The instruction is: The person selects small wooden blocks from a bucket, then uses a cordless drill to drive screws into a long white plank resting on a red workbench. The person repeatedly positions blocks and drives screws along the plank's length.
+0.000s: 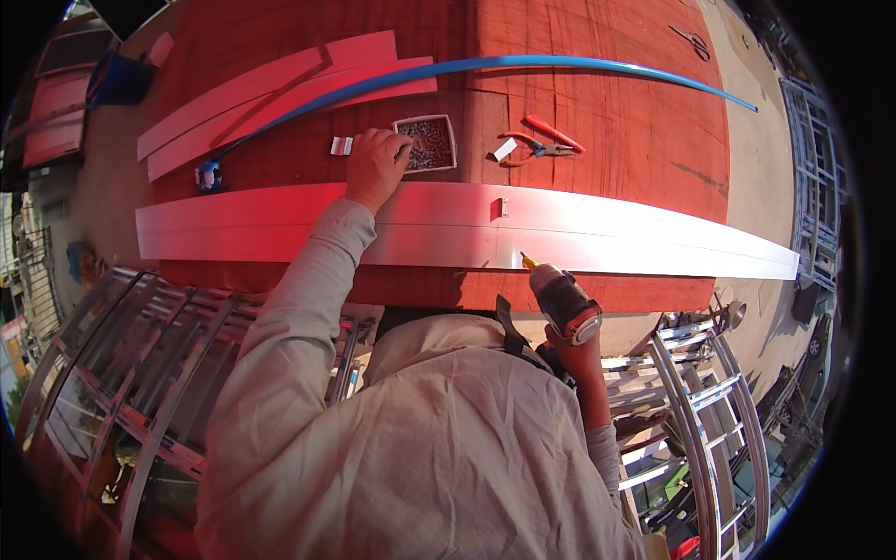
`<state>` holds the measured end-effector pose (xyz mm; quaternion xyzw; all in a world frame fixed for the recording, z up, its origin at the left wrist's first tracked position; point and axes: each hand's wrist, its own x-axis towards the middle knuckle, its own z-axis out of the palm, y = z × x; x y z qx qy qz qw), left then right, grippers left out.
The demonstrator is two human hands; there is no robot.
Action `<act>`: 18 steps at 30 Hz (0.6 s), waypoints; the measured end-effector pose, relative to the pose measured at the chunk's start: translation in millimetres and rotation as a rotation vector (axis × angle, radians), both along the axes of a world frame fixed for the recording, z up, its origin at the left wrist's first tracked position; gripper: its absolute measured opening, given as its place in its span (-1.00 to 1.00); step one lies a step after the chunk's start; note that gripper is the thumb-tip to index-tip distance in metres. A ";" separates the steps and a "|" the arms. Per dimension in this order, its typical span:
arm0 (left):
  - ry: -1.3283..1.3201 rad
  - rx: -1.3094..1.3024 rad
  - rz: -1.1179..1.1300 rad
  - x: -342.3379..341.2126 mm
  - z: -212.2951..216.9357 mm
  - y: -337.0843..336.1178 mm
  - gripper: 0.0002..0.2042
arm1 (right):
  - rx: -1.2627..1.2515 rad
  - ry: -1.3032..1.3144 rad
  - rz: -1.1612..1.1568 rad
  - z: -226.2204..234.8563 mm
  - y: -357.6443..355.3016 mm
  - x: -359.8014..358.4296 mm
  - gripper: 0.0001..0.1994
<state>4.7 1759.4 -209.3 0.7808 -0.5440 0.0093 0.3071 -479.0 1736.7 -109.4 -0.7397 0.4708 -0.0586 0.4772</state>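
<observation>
My left hand (379, 166) reaches over a long white metal panel (635, 224) to the left side of a small box of screws (431, 140). Its fingers are curled together at the box's edge; whatever they pinch is hidden. In my right hand (574, 353) is a cordless drill (566, 303), held low by the panel's near edge. The drill's yellow-tipped bit points away from me and lies over that edge. A small metal bracket (503, 207) stands on the panel near its middle. Small white pieces (342, 146) lie left of my left hand.
Pliers (537, 147) and a red marker-like stick (555, 133) lie right of the box. A measuring tape (209, 175) with its blue blade (523, 62) arches across the red-covered table (607, 112). More panels (280, 103) lie far left, scissors (693, 43) far right. Ladders (140, 373) flank me.
</observation>
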 end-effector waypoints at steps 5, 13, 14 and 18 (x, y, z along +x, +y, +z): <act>-0.132 0.195 -0.090 -14.4 -1.1 -34.1 -0.88 | 0.055 0.034 -0.034 14.4 5.5 11.2 -0.44; -0.133 0.264 -0.096 -8.6 -14.3 -49.8 -0.93 | 0.051 0.062 -0.093 19.9 17.7 12.6 -0.49; -0.134 0.232 -0.113 -7.9 -14.4 -49.2 -0.93 | 0.005 0.059 -0.063 19.8 18.9 12.8 -0.49; -0.124 0.207 -0.147 -6.6 -15.0 -46.8 -0.93 | -0.082 0.039 -0.012 14.9 22.3 12.1 -0.47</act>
